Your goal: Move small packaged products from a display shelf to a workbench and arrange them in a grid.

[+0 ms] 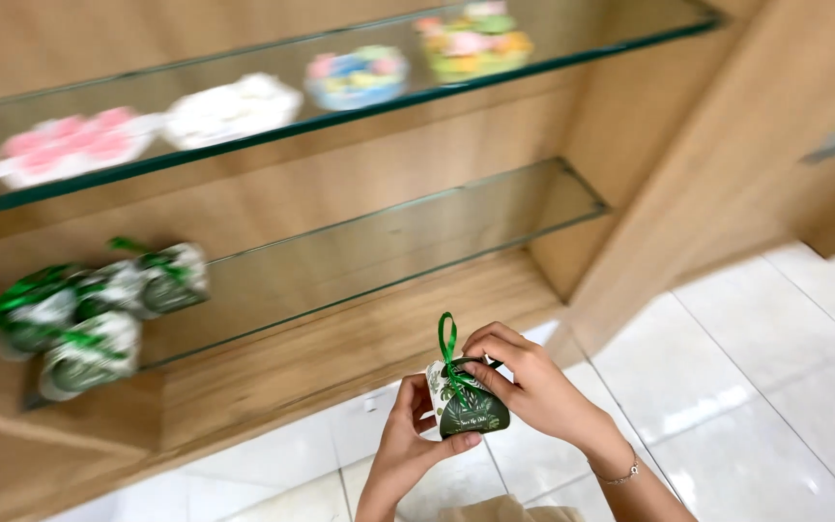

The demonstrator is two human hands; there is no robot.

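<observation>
Both hands hold a green-white favour box — seemingly ribboned.

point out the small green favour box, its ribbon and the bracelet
small green favour box (473,411), head view, dark green front face
green ribbon (447,340), head view, upright loop above the box
bracelet (622,474), head view, chain on the right wrist

Dark green, white leaf-patterned gift box with green ribbon; pale wooden shelving; white floor tiles
</observation>
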